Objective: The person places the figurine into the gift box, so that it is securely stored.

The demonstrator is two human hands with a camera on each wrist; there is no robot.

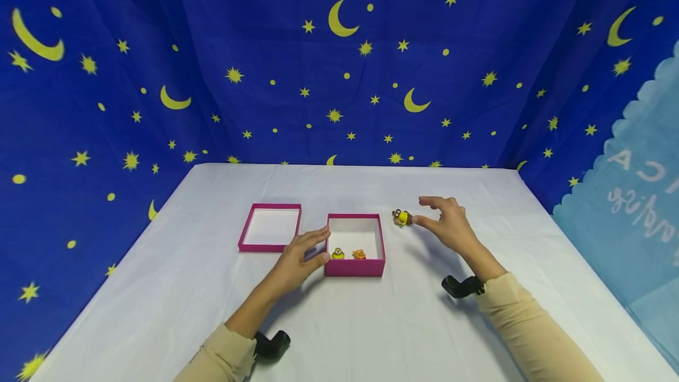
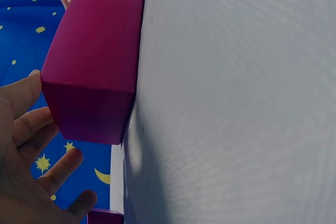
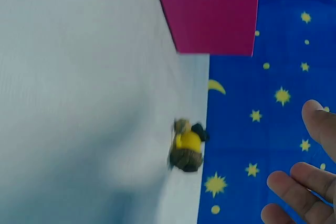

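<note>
An open magenta box [image 1: 354,268] with a white inside stands in the middle of the table. Two small figurines are in it: a yellow one-eyed minion [image 1: 338,253] and an orange figure [image 1: 359,254]. My left hand [image 1: 299,260] touches the box's left side with thumb and fingertips, fingers spread; the left wrist view shows them at its wall [image 2: 89,108]. Right of the box is a minion figurine [image 3: 187,148] in yellow and brown. My right hand [image 1: 448,223] is beside it, thumb and fingers apart; in the right wrist view a gap separates them from the figurine.
The box's magenta-rimmed lid [image 1: 262,247] lies at the left, inside up, partly behind my left hand. A white cloth [image 1: 371,329] covers the table. Behind it hangs a blue curtain [image 1: 297,75] with yellow moons and stars. A light blue panel [image 1: 636,193] is at the right.
</note>
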